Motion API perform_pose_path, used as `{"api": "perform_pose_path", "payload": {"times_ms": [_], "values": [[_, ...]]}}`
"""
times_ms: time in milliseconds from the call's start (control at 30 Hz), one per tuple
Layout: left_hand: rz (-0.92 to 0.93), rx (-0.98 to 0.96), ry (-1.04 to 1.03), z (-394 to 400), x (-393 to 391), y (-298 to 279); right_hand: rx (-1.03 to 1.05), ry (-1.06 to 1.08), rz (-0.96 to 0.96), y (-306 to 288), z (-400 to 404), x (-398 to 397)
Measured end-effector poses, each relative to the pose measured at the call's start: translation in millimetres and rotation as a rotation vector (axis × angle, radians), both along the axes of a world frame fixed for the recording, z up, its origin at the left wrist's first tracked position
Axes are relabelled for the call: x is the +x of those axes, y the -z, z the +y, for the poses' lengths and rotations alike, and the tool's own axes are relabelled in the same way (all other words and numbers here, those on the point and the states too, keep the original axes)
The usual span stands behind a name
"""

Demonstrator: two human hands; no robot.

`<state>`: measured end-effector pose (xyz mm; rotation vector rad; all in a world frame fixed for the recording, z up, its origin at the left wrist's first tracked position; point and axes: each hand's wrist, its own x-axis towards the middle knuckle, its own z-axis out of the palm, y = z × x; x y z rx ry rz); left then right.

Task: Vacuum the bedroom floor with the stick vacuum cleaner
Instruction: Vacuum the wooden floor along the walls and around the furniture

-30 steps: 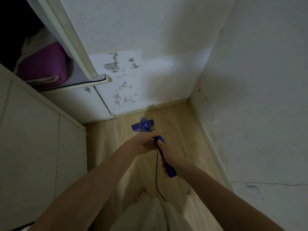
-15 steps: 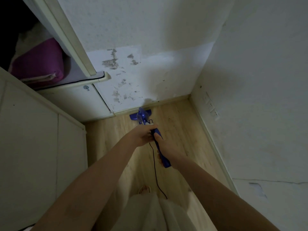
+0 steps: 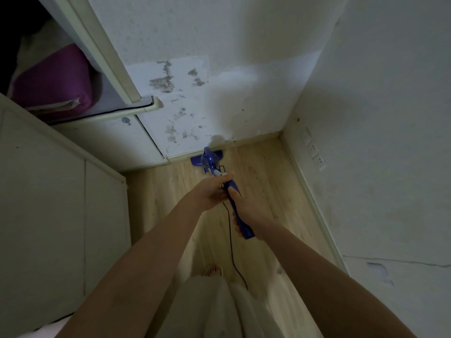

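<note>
Stick vacuum cleaner (image 3: 210,161): blue, black cord (image 3: 230,240). Floor (image 3: 263,181): pale wood grain. Left of the vacuum, a magenta bundle (image 3: 53,81); wall (image 3: 219,93) white, grey-blotched.

Both arms reach forward, left hand (image 3: 214,191) and right hand (image 3: 246,211) gripping.

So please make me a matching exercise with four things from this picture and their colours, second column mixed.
Things:
1. stick vacuum cleaner
2. folded blanket
3. floor
4. power cord

Colours:
A. light wood
B. black
C. blue
D. magenta

Pairs: 1-C, 2-D, 3-A, 4-B
</note>
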<state>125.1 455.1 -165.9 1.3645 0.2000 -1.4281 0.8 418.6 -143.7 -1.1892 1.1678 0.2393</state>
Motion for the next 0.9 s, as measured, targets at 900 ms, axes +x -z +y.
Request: {"api": "perform_pose_path", "payload": {"times_ms": [900], "values": [[0.110, -0.012, -0.089, 47, -55, -17, 0.008, -0.203, 0.069, -55, 30, -59]]}}
